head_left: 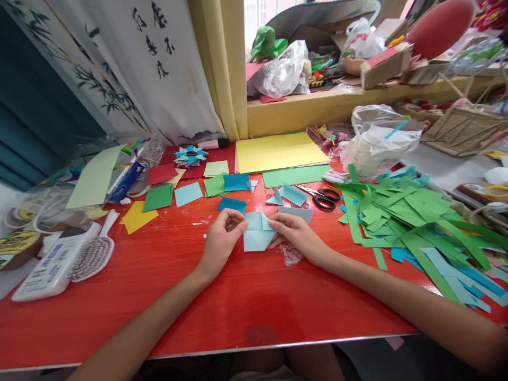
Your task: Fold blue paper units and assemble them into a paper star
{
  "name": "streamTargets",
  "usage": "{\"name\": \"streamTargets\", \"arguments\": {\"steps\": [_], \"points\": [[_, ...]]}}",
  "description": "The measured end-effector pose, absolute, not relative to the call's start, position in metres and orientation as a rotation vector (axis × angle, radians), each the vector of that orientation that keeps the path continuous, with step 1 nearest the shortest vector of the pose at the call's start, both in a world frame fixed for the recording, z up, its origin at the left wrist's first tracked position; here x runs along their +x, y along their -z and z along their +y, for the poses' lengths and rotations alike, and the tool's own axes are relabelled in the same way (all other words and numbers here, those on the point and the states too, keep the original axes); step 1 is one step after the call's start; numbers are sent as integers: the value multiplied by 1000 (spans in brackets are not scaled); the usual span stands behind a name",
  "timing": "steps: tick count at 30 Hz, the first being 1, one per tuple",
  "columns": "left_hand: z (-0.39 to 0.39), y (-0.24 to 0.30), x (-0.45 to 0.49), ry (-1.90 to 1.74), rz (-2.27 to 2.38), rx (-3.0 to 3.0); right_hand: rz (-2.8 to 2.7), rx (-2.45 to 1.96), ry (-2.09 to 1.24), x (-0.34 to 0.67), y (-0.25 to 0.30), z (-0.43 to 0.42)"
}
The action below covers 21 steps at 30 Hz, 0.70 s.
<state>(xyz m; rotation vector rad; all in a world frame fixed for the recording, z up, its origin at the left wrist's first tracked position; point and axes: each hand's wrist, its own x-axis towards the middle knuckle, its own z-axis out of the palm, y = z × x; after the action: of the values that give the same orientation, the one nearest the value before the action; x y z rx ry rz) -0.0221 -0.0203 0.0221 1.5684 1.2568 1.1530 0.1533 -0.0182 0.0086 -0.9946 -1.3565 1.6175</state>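
A small light blue paper square (256, 234) lies on the red table (166, 275), partly folded with flaps turned in at its top. My left hand (222, 238) pinches its upper left corner with curled fingers. My right hand (296, 233) presses and pinches its right edge. Folded blue paper pieces (291, 194) and a darker blue one (232, 203) lie just beyond the hands.
Black-handled scissors (323, 197) lie behind my right hand. A heap of green and blue paper strips (413, 222) fills the right side. Yellow sheets (278, 151), coloured squares (159, 197), a paper star (190, 155), a hairbrush (93, 254) and a white box (51, 270) sit left and back.
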Motion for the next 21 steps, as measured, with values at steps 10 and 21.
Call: {"name": "streamTargets", "arguments": {"steps": [10, 21], "points": [[-26, -20, -31, -1075, 1137, 2552, -1317, -999, -1586, 151, -13, -24], [-20, -13, -41, -924, 766, 2879, -1255, -927, -1670, 152, -11, -23]]}}
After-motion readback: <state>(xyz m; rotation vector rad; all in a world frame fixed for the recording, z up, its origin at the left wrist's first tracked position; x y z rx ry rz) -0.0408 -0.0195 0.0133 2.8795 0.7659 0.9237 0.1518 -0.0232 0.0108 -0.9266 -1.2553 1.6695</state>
